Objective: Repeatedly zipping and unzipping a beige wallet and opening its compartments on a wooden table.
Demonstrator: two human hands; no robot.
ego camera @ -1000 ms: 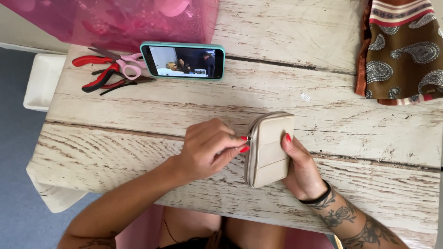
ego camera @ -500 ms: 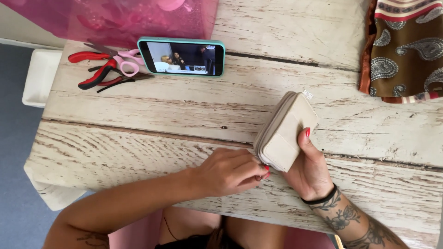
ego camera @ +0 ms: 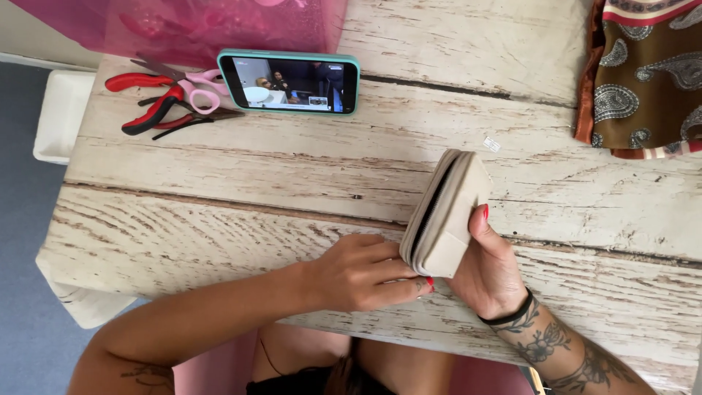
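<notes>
While the right hand [ego camera: 491,272] grips it, the beige wallet [ego camera: 446,213] tilts up-right.

Looks like I'm at home here, some kind of casual craft corner rather than a proper workshop. I'm sitting at a whitewashed wooden plank table [ego camera: 219,212] with blue-grey carpet under it. My phone [ego camera: 289,82] in a teal case is propped up with a video on the screen, pink-handled scissors [ego camera: 191,82] and red-handled pliers [ego camera: 150,110] lie beside it, a paisley scarf [ego camera: 643,80] sits at the corner, and pink sheer fabric [ego camera: 183,25] is piled along the far edge.
</notes>
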